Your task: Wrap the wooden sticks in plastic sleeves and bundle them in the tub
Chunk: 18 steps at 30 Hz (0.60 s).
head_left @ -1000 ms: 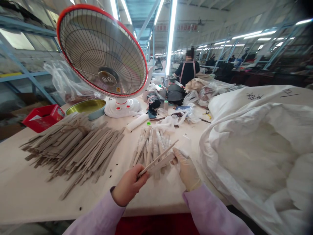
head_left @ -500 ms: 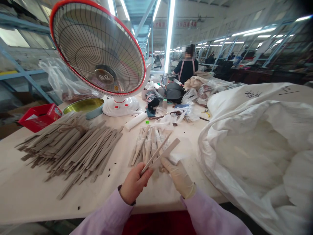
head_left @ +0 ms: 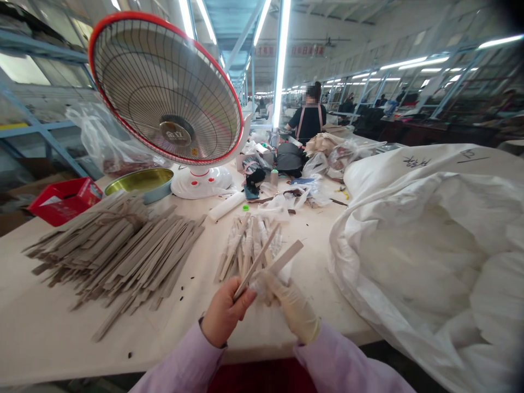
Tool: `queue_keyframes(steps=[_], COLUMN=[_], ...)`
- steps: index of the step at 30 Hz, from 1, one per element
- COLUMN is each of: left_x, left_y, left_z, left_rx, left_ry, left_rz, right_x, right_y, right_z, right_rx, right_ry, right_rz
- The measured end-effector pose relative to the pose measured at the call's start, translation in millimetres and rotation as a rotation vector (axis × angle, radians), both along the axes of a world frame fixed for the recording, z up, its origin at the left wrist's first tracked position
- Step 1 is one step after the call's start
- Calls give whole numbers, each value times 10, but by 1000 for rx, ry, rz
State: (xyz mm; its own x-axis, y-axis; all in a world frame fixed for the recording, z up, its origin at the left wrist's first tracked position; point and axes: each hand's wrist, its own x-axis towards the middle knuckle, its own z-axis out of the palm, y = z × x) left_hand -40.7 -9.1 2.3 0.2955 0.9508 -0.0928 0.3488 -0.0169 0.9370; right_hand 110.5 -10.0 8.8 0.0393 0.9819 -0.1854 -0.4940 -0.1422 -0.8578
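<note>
My bare left hand [head_left: 227, 314] is closed around flat beige strips. One beige strip [head_left: 261, 262] slants up from its fingers, and a wider strip [head_left: 287, 256] crosses behind, pointing right. My right hand [head_left: 293, 308], in a pale glove, has its fingers closed at the crossing, over wispy white material [head_left: 258, 285] against the strips. Its fingertips are partly hidden. Just beyond my hands lies a group of strips wrapped in white [head_left: 248, 245]. On the left rests a large pile of bare strips [head_left: 135, 256], part of it tied in a bundle.
A large white sack [head_left: 352, 240] with whitish filling stands open at the right. Behind the strips are a red-rimmed fan heater [head_left: 200, 183], a gold-lined round tin [head_left: 158, 177], a red box [head_left: 67, 199] and a white roll [head_left: 226, 206]. Farther back, a person [head_left: 309, 123] stands.
My right hand has moved slightly left and down, its fingers now over the crossing of the strips. My left hand keeps its hold. The whole view has shifted a little.
</note>
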Motion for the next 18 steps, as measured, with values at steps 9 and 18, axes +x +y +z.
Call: queue_keyframes(steps=[9, 18], left_x=[-7, -19], left_y=[97, 1092], left_z=[-101, -235], left_rx=[88, 215], left_ry=[141, 300], left_rz=[118, 311], right_x=[-99, 339], right_y=[72, 300], right_z=[-198, -63], right_rx=[-46, -102], right_ry=[101, 331], right_rz=[-59, 1])
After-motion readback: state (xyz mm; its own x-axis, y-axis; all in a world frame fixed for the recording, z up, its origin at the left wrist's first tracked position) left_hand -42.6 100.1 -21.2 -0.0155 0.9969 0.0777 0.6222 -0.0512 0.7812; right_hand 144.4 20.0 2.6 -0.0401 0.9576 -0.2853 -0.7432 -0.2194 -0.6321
